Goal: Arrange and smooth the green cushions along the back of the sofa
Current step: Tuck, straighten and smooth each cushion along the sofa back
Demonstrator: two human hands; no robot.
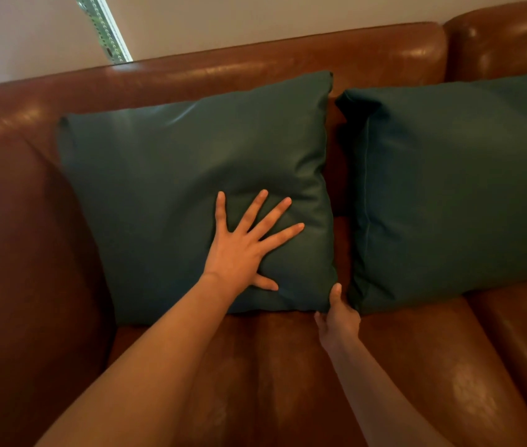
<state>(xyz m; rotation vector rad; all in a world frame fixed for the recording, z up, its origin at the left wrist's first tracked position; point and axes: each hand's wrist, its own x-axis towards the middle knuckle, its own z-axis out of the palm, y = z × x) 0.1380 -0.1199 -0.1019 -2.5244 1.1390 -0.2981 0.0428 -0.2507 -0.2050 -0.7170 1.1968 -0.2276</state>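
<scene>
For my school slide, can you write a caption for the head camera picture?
Left hand presses flat on a green cushion while the right hand pinches its corner.

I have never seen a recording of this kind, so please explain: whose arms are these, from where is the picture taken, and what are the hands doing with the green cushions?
There is no machine here. The arms belong to a person who wears a wide-angle camera on the head, so the single picture looks forward and down over their own hands.

In front is a brown leather sofa. Two green cushions lean against its back: the left cushion and the right cushion, with a narrow gap between them.

The left hand lies flat on the left cushion, fingers spread, pressing it. The right hand grips that cushion's lower right corner. Nothing is lifted.
</scene>
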